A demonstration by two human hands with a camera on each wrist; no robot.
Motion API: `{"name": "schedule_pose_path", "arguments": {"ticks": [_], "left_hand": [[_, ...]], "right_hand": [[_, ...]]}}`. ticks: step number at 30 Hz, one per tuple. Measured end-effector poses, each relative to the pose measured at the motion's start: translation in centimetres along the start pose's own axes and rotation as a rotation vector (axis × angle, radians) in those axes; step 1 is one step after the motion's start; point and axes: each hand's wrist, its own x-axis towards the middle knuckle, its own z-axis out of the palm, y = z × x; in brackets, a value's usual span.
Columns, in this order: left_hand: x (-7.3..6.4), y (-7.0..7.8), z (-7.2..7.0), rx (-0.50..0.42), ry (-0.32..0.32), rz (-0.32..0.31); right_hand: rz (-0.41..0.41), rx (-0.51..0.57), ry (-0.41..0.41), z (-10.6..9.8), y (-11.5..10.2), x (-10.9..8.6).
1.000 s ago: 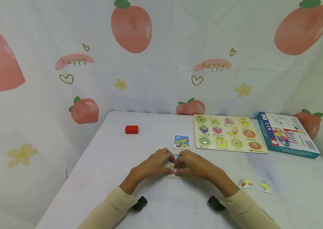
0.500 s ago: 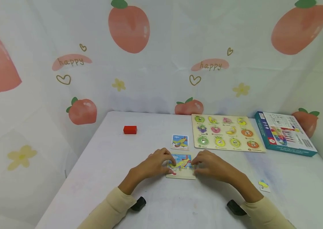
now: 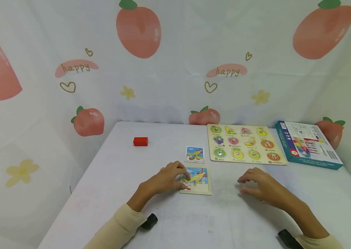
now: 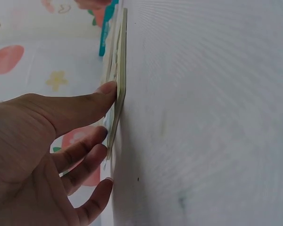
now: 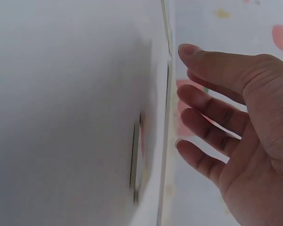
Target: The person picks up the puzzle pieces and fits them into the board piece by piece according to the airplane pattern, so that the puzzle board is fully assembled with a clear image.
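A small wooden puzzle board [image 3: 200,188] lies mid-table, its upper part filled with pieces showing a yellow aeroplane on blue sky. My left hand [image 3: 169,178] rests at its left side, thumb and forefinger spread over the surface; in the left wrist view the thumb [image 4: 106,88] touches the board. Off to the right, my right hand [image 3: 264,185] hovers above the table with loosely bent fingers and nothing in them. Below it, in the right wrist view, a loose puzzle piece [image 5: 138,162] appears edge-on. The head view has the loose pieces hidden by the right hand and forearm.
Behind the board lies a matching aeroplane picture card [image 3: 195,154]. A larger fruit puzzle board [image 3: 243,160] sits at the back right, beside a teal-edged box [image 3: 313,145]. Toward the back left is a red block [image 3: 140,141]. A printed cloth hangs behind the table.
My right hand has left the puzzle board and moved right, toward where the loose pieces were visible. The left hand stays at the board's left side, and the board's picture is now uncovered.
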Motion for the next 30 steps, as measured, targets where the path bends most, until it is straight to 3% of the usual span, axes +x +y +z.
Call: {"name": "schedule_pose_path", "arguments": {"ticks": [11, 20, 30], "left_hand": [[0.0, 0.1, 0.0, 0.01, -0.009, -0.012], [-0.1, 0.1, 0.1, -0.01, -0.011, -0.022], [-0.1, 0.0, 0.0, -0.013, -0.007, -0.012]], "right_hand": [[0.028, -0.018, 0.117, -1.1, 1.8, -3.1], [0.137, -0.067, 0.046, -1.5, 3.0, -4.5], [0.24, -0.038, -0.083, -2.1, 4.2, -5.0]]}}
